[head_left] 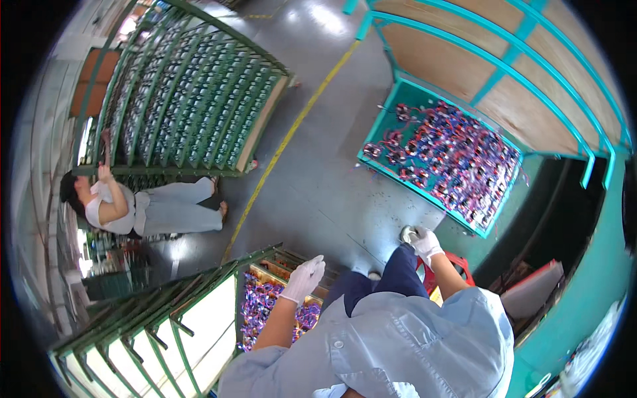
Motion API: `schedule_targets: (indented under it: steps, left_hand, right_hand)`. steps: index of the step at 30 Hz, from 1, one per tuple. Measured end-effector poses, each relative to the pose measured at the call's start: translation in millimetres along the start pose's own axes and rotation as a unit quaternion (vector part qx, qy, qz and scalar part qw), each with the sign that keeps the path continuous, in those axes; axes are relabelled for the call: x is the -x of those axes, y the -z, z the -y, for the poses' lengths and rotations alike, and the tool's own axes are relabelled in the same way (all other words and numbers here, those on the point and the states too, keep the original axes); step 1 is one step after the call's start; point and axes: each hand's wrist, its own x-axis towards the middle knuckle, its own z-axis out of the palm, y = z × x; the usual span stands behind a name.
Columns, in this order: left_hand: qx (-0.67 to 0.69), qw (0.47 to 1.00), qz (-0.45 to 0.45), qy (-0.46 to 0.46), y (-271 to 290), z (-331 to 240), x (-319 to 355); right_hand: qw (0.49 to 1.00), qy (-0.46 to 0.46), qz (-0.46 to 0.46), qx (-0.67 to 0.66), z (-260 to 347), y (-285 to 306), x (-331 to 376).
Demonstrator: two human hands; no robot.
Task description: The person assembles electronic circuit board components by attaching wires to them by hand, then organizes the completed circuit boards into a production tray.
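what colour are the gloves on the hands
White, on both the left hand and right hand; head view.

Single head-worn fisheye view, looking steeply down from above, wearer's blue shirt (398,345) close at the lower centre, grey floor (318,179) farther off mid-frame, straight rack edges bending toward the rim

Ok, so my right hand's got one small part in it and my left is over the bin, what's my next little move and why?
Probably bring the right hand, closed on a small grey part, across to the teal tray of red and blue wired pieces ahead. The left hand hovers open and empty above the bin of similar pieces, free to pick next.
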Motion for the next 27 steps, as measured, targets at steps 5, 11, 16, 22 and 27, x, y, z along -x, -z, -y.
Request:
schedule_targets:
  steps: [5,11,16,22,27]
  left_hand:
    - [-0.119,0.991,0.054,0.004,-10.9,-7.5,-53.0]
    - [-0.203,0.942,0.257,-0.067,-19.4,50.1,-118.1]
    - [-0.255,0.923,0.269,-0.104,20.2,83.4,-193.8]
    - [-0.225,0.736,0.568,-0.291,82.8,44.3,-286.6]
    - [-0.081,0.807,0.562,0.162,145.6,-5.6,-307.6]
  right_hand:
    - [0.983,0.019,-0.019,0.18,-71.9,38.0,-14.3]
    - [0.914,-0.163,0.201,0.312,-57.0,3.6,-12.9]
    - [0.965,-0.167,0.076,0.188,-71.1,-71.3,7.2]
    - [0.977,-0.076,0.067,-0.187,-169.3,-166.6,51.5]
    - [0.862,0.302,0.242,-0.328,-137.9,-186.3,50.9]
